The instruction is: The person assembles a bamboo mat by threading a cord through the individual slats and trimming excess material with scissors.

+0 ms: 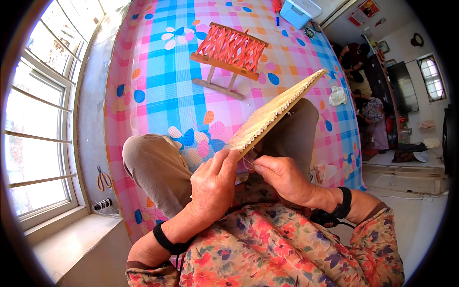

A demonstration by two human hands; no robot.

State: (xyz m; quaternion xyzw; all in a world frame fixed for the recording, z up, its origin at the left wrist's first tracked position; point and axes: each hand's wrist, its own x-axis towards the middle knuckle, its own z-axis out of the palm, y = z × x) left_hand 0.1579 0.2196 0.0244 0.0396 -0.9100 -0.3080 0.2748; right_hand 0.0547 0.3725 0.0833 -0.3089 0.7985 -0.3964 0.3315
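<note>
A flat, pale yellow panel of straw-like stalks (272, 115), with the cut ends lined up along one edge, slants up and away to the right from between my hands. My left hand (213, 178) grips its near corner, thumb and fingers closed on it. Just right of that corner, my right hand (285, 177) pinches a thin, light thread (247, 162) that loops beside the panel's lower end. If there is a needle in those fingertips, it is too small to make out. The panel's far end rises over my right knee (300, 125).
A small wooden stand wrapped in red strips (232, 47) is on the plaid, leaf-patterned cover (158, 103). Scissors (103, 179) and a dark coil (103, 204) lie on the left sill. A white cloth (338, 95) and blue bin (297, 15) are to the right. People (354, 57) sit beyond.
</note>
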